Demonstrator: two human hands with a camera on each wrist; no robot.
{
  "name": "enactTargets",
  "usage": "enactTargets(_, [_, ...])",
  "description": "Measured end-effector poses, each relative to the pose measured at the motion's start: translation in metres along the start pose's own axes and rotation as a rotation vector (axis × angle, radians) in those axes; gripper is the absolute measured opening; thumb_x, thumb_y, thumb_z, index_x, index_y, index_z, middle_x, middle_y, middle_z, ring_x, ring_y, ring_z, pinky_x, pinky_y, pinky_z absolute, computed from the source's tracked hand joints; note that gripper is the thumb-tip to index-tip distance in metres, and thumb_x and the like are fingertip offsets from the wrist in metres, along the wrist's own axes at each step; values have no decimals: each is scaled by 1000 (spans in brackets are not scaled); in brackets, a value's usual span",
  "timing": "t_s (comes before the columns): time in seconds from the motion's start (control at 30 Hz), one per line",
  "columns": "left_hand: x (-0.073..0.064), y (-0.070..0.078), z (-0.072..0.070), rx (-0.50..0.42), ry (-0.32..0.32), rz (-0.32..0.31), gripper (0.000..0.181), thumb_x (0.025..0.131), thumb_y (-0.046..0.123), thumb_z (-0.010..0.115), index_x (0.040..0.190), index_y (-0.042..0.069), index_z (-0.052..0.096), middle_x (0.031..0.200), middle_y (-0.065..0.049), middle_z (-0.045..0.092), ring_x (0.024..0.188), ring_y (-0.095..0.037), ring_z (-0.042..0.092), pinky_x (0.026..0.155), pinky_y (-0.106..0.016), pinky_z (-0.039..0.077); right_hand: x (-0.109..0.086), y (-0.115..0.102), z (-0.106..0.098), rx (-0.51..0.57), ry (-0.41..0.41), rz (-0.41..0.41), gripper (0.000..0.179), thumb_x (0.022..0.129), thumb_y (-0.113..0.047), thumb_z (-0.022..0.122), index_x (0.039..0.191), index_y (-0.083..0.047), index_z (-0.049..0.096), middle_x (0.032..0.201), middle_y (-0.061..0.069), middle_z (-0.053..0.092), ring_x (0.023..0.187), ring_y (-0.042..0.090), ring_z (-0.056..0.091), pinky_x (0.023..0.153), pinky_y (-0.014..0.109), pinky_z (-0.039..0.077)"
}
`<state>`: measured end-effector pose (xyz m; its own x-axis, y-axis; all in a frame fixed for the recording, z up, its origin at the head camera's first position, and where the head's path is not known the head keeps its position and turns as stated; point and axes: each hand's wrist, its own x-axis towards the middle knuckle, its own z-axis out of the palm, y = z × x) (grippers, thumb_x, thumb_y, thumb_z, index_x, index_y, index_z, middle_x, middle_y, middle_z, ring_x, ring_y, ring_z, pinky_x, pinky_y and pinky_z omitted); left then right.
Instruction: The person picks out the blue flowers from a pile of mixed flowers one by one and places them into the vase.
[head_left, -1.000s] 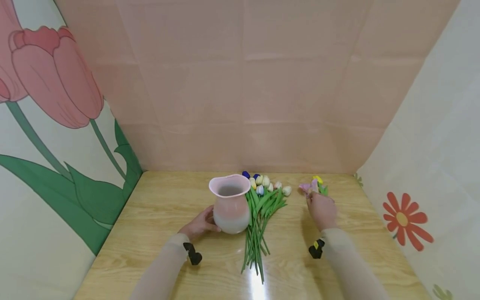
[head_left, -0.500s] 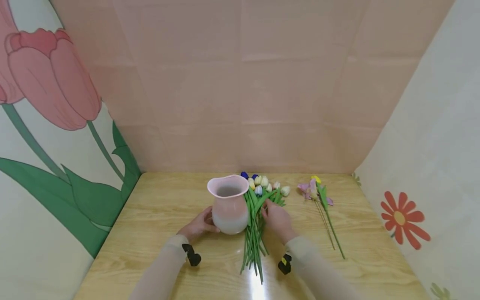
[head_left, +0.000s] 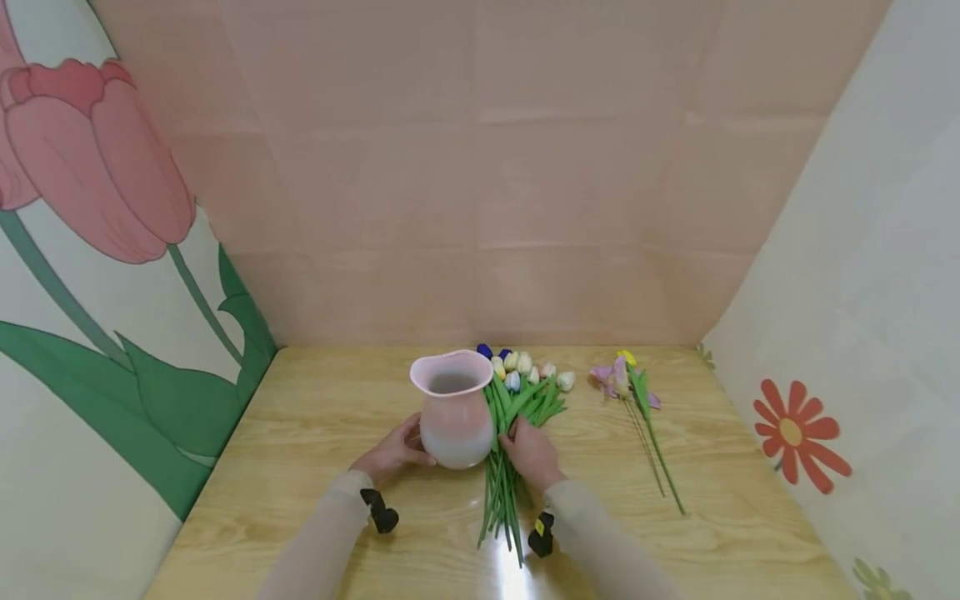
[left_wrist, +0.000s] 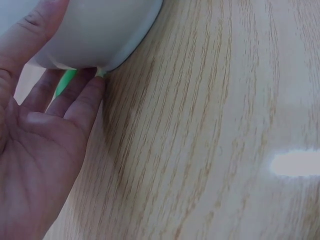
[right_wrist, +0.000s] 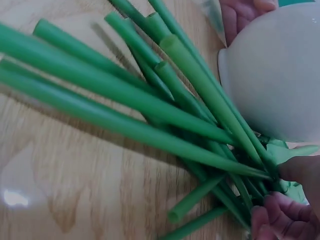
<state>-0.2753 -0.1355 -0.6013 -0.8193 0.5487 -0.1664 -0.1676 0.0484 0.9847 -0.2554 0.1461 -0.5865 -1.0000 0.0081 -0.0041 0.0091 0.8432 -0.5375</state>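
Note:
A pink-and-white vase with a wavy rim stands upright on the table. My left hand holds its lower left side; in the left wrist view the thumb and fingers lie against the vase's rounded base. Right beside the vase lies a bunch of artificial tulips, with white, blue and other pale heads at the far end and green stems toward me. Around the upper stems, my right hand has its thumb and fingertips, pinching them in the right wrist view. Some of the stems overlap, so which are gripped is partly hidden.
Farther right on the wooden table lie a purple flower and a yellow flower with long stems. A pink backdrop rises behind the table. Printed flower panels stand at both sides.
My right hand has let go of the purple and yellow flowers at the right and moved left to the tulip stems, then slightly nearer me. The left hand stays on the vase.

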Motion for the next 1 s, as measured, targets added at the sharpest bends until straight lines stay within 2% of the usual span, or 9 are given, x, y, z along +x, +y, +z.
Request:
enactTargets(0.13, [-1, -2, -1, 2, 1, -5, 88, 78, 3, 78, 150, 25, 32, 160, -5, 25, 144, -35, 26, 111, -48, 34, 2, 3, 5, 54, -12, 44, 23, 90, -30, 66, 84, -12, 54, 72, 1, 56, 61, 17, 51, 53, 32, 38])
enactTargets(0.37, [-1, -3, -2, 7, 7, -10, 87, 78, 5, 79, 149, 27, 34, 160, -4, 24, 145, -36, 24, 113, -51, 31, 4, 2, 6, 288, 31, 100, 16, 91, -22, 64, 88, -8, 57, 78, 4, 59, 69, 17, 53, 61, 29, 43])
enactTargets(0.47, [0, -4, -2, 4, 4, -10, 87, 78, 4, 78, 149, 27, 33, 160, -4, 24, 145, -36, 24, 113, -51, 31, 4, -1, 2, 381, 83, 80, 13, 91, -16, 63, 91, -4, 58, 81, 6, 59, 72, 17, 53, 62, 27, 44])
enactTargets(0.57, [0, -3, -2, 1, 5, -10, 87, 78, 4, 78, 149, 26, 33, 160, -5, 24, 145, -36, 24, 112, -50, 32, 5, -4, -4, 424, 149, 40, 12, 91, -14, 64, 92, -3, 59, 81, 7, 59, 71, 15, 53, 61, 25, 44])
enactTargets(0.77, [0, -1, -1, -3, 10, -17, 88, 77, 3, 79, 149, 26, 33, 160, -3, 24, 145, -34, 24, 113, -49, 31, 9, -11, -29, 416, 263, -43, 14, 93, -19, 65, 95, -6, 62, 84, 7, 63, 69, 15, 55, 60, 25, 45])
enactTargets(0.9, [0, 0, 0, 4, 6, -16, 88, 78, 4, 78, 149, 27, 33, 160, -3, 24, 146, -34, 23, 113, -50, 31, 12, -10, -49, 329, 333, -125, 16, 93, -23, 66, 99, -9, 63, 86, 4, 66, 68, 14, 59, 58, 25, 48])
enactTargets(1.0, [0, 1, 0, 8, 5, -15, 87, 78, 5, 78, 149, 27, 33, 160, -3, 24, 146, -35, 23, 113, -51, 30, 14, -7, -65, 260, 411, -219, 17, 93, -20, 66, 104, -8, 63, 86, 5, 67, 69, 17, 62, 57, 27, 51])
